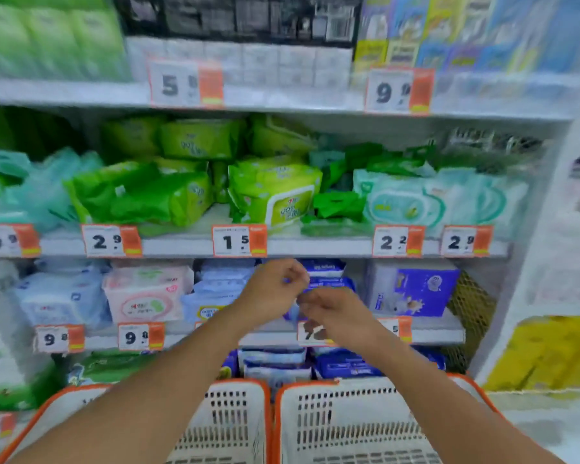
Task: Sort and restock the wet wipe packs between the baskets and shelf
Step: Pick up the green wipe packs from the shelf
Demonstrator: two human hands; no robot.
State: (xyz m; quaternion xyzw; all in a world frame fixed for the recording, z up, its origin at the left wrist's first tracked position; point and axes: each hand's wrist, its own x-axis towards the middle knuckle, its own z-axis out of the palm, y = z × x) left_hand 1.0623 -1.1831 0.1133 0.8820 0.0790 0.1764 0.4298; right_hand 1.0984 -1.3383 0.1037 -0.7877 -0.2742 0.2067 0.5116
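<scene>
Two white baskets with orange rims stand side by side at the bottom, the left basket point(238, 385) and the right basket point(315, 386); what lies inside them is hidden by my arms. Both my hands are raised in front of the lower shelf. My left hand point(275, 289) has loosely curled fingers and holds nothing I can see. My right hand point(332, 311) is just below and right of it, also loosely curled, close to the dark blue wipe packs point(329, 283). Green wipe packs point(275, 192) are piled on the shelf above.
Pale mint packs point(412, 199) sit right of the green ones. A pink pack point(148, 293) and light blue packs point(61, 296) fill the lower shelf's left; a purple pack point(416, 289) stands at its right. Orange price tags line the shelf edges point(181, 246). Yellow goods point(549, 353) lie far right.
</scene>
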